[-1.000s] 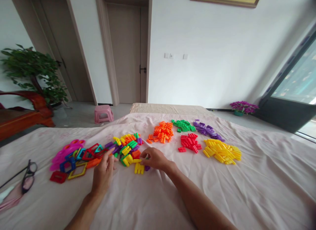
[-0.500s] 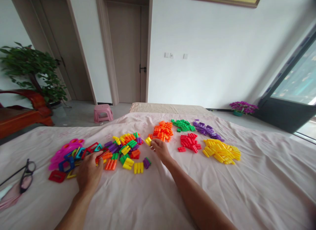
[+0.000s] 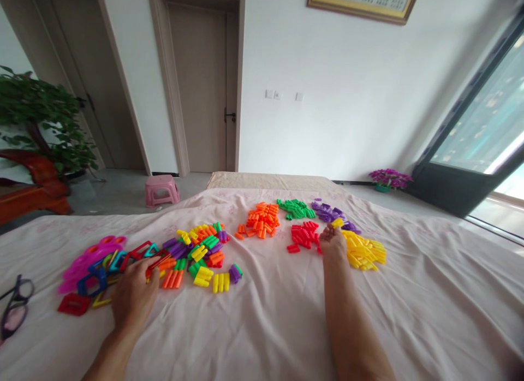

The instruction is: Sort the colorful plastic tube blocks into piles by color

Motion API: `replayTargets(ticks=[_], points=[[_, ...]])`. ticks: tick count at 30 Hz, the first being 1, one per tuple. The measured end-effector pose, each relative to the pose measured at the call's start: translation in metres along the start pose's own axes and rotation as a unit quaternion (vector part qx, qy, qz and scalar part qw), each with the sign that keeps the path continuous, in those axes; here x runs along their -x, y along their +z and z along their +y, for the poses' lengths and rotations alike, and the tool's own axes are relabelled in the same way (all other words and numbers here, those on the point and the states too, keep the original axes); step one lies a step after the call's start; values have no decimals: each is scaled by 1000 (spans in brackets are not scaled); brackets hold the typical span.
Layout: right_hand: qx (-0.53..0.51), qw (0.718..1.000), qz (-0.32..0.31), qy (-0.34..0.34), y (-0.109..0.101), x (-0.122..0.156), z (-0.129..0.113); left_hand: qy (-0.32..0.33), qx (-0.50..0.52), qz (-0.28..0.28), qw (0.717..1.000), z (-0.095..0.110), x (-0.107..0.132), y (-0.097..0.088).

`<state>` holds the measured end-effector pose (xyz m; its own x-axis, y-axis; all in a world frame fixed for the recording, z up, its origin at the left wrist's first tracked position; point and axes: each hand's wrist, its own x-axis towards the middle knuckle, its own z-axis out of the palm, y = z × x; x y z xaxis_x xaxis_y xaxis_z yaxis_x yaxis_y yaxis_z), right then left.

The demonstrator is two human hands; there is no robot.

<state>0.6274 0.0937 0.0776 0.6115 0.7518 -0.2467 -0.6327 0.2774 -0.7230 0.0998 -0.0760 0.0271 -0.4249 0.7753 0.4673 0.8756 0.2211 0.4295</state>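
My right hand pinches a yellow plastic building block just above the left edge of the yellow block pile. Beside it lie the red block pile and the purple block pile. On the left, my left hand is closed with a red plastic piece at its fingertips; its exact shape is partly hidden. That hand rests between the mixed-colour block pile and several coloured open-frame tiles, one of them a blue frame tile.
An orange block pile and a green block pile lie farther back on the cloth-covered surface. A pink scalloped plastic piece and eyeglasses lie at left. Beyond stands a pink stool.
My right hand has moved right, carrying the yellow block from beside the orange pile to the yellow pile. My left hand stays by the tiles. The view has shifted slightly right.
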Motion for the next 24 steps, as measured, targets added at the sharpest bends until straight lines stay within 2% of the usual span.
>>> replayTargets(ticks=[4,7,9,11,13,15,16,19,21,24], points=[[-53,997,18,-60,-14,-9,-26,5,2,1,1000,-2,0,1],[-92,994,-7,-54,-6,-5,-26,8,0,4,1000,-2,0,2],[-71,995,-60,-33,7,7,-15,10,-1,5,1000,-2,1,1],[0,988,-153,-6,21,27,2,9,-2,5,1000,0,1,1],[104,958,-267,25,35,53,22,5,-7,0,1000,1,1,0],[223,893,-388,52,45,83,42,0,-12,-6,1000,2,1,-1],[279,844,-453,60,48,97,52,-1,-12,-8,1000,2,0,-1],[411,670,-615,63,53,135,79,-1,-8,-7,1000,1,0,-1],[476,571,-668,26,53,152,93,-3,-9,-6,1000,0,0,0],[544,467,-695,-54,51,167,105,-2,-14,-7,1000,0,0,1]])
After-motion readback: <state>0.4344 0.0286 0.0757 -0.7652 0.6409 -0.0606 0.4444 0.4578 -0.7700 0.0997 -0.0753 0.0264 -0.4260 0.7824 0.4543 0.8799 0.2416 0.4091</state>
